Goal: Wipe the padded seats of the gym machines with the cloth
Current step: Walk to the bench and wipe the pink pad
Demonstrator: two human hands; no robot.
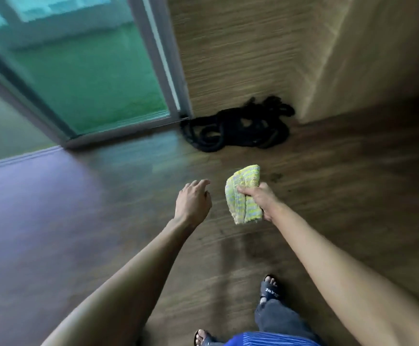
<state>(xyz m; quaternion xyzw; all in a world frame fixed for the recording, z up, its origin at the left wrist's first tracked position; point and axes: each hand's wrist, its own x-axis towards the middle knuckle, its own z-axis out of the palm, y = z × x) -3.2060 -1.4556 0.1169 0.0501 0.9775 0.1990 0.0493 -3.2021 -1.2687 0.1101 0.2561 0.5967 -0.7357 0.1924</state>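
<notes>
Holding the folded yellow cloth [244, 196] in my right hand [262, 199], grip clamped around its middle, left hand [193, 201] beside it with fingers loosely apart, black rope [238, 126] coiled on the wooden floor [78, 221] ahead.

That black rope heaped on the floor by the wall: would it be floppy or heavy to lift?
Probably floppy: the rope lies in loose, sagging coils on the floor. Likely heavy for one hand, since the strands look thick and the heap is big. It would likely drag rather than roll.
</notes>
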